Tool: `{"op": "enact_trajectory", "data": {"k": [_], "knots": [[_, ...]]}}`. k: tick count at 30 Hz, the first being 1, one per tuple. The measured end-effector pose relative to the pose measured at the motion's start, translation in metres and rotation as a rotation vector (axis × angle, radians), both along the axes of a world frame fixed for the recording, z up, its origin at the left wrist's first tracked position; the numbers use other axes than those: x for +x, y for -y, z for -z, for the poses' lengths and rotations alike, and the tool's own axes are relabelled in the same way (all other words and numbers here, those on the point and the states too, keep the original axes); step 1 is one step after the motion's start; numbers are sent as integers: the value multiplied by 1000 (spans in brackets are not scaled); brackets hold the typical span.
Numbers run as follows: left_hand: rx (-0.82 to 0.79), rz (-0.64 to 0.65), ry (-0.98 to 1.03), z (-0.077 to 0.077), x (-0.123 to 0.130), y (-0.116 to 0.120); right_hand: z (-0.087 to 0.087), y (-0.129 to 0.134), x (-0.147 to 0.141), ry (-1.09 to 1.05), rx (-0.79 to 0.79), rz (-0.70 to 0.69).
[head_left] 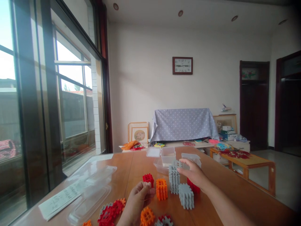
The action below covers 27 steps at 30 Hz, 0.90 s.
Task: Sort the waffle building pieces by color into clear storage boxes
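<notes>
My right hand (193, 171) pinches a grey interlocking plastic piece (178, 164) at the top of a tall grey stack (174, 181). A shorter grey stack (186, 196) stands in front, and a red stack (194, 186) is partly hidden behind the right wrist. My left hand (139, 195) has its fingers pressed together, and whatever they hold cannot be made out. Just beyond those fingers sits a red stack (148, 179). An orange stack (161, 189) stands between my hands. Nearer me are another orange stack (147, 216) and grey and red pieces (165, 221).
Joined red, grey and orange pieces (110, 214) lie left of my left forearm. Clear plastic lids (90, 202) and printed paper sheets (60, 201) cover the table's left side. Clear plastic boxes (162, 164) stand behind the stacks. A low wooden table (258, 160) is at the right.
</notes>
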<state>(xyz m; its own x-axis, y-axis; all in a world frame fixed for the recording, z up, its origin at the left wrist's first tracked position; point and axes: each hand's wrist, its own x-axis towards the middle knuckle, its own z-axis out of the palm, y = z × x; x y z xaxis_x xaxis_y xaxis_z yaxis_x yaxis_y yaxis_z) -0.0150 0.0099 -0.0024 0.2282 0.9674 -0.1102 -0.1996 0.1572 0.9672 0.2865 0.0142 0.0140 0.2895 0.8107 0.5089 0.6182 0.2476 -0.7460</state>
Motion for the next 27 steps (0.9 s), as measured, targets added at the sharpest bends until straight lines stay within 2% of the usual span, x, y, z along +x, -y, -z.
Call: {"op": "enact_trajectory", "data": {"k": [7, 18, 23, 27], "knots": [[-7, -13, -20, 2, -1, -3, 5, -13, 2, -19, -48, -59], [20, 3, -64, 5, -2, -7, 9, -10, 4, -87, -130, -136], [47, 3, -82, 7, -1, -8, 4, -7, 1, -82, -116, -132], [149, 50, -159, 8, -3, -8, -3, 3, -8, -56, -55, -92]]}}
